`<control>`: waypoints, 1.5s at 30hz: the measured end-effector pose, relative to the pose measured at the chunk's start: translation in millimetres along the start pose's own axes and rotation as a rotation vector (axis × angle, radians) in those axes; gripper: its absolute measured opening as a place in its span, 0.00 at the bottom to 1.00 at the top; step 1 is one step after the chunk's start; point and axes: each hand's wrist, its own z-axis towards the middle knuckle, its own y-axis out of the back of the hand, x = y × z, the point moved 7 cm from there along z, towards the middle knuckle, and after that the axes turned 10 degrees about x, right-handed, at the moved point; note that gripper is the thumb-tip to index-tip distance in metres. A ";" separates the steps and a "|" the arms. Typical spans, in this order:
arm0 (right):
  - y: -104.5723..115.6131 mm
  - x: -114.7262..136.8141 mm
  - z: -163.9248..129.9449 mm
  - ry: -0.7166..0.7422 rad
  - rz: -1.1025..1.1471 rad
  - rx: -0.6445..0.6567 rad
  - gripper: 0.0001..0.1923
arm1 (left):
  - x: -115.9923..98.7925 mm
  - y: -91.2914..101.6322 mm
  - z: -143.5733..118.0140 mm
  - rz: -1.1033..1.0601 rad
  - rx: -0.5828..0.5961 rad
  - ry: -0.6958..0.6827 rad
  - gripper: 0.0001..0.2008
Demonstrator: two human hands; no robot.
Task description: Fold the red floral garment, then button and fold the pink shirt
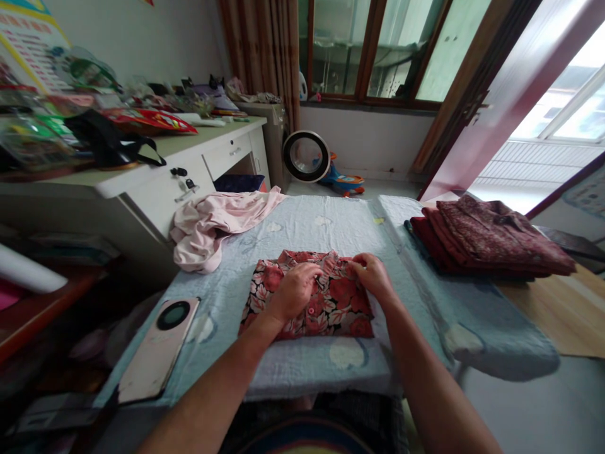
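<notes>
Both hands, left (293, 291) and right (373, 275), fingers pinching floral shirt (331, 302) (folded; long axis left-right).

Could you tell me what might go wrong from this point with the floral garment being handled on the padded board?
The phone lies close to the board's near-left edge; a tug on the light blue cover could perhaps slide it off. The pink garment already hangs partly over the far-left edge and may slip down. Both hands, left and right, press the floral garment near its top, so the fold might bunch there.
</notes>
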 end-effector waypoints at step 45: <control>-82.6 94.7 -46.1 0.462 -0.243 0.174 0.14 | 40.7 -10.1 -8.3 0.209 0.021 0.271 0.05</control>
